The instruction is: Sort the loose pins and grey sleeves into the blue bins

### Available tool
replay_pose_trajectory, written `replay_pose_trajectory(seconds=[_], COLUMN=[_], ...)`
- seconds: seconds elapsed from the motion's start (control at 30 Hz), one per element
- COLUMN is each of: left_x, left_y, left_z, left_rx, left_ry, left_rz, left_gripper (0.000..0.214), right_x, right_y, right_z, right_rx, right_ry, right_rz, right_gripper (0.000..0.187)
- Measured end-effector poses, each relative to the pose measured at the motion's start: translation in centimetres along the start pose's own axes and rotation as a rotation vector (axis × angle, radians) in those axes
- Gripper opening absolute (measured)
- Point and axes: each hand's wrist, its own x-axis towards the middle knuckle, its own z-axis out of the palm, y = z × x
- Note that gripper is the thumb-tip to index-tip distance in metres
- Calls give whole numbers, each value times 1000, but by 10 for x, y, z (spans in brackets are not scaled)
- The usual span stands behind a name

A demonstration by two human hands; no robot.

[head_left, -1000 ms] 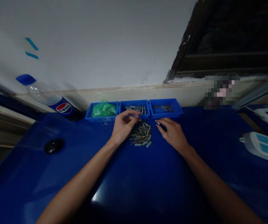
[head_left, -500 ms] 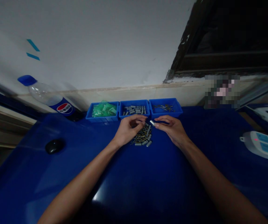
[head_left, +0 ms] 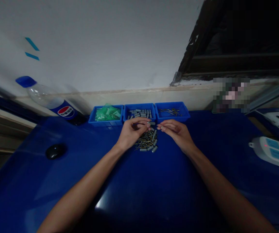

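My left hand (head_left: 132,132) is closed in a pinch, with a small grey cylinder (head_left: 151,123) at its fingertips. Facing it across a narrow gap, my right hand (head_left: 175,132) has thumb and fingers pressed together; whatever is in that pinch is too small to name. Below and between both hands lies a pile of screws (head_left: 146,139), thin and brass or dark in colour. More grey cylinders (head_left: 154,149) lie along the pile's right and front edges. The left hand covers part of the pile.
Three blue bins stand along the wall: one with green plastic packets (head_left: 108,113), one with grey cylinders (head_left: 141,114), one with loose screws (head_left: 170,111). A Pepsi bottle (head_left: 54,105) and black mouse (head_left: 55,151) are left; a power strip (head_left: 273,152) is right.
The grey cylinder that was at my right fingertips now shows at my left fingertips. Both hands stay over the pile, and the view has shifted slightly.
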Motion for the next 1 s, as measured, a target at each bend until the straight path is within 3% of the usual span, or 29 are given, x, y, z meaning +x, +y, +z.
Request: replay_pose_trajectory(seconds=[0.1,0.17,0.3,0.53,0.67,0.83,1.0], left_x=[5,7,7,3,3,3,2], left_y=[-3,-4,-4,0,1,0,-2], left_z=[-5,-7,-7,-2,-1,-2,-2], left_rx=[-83,-150,-179,-98,-45,-11,43], left_ry=[226,296,301,228,199,140,55], left_rz=[49,73,40,11,19,23,11], left_gripper=[32,40,35,20,15,15,19], right_x=[0,-2,-4,5,8,8,5], right_y=[6,9,12,18,24,23,10], right_z=[-7,-9,-10,-26,-33,-30,-17], right_rx=[-413,-581,-693,-907,-878,-760,-283], right_ry=[-69,-141,-208,-117,-98,-65,-14], right_rz=[-173,-252,-327,-436,-367,-288,-115], right_gripper=[31,44,48,31,22,23,25])
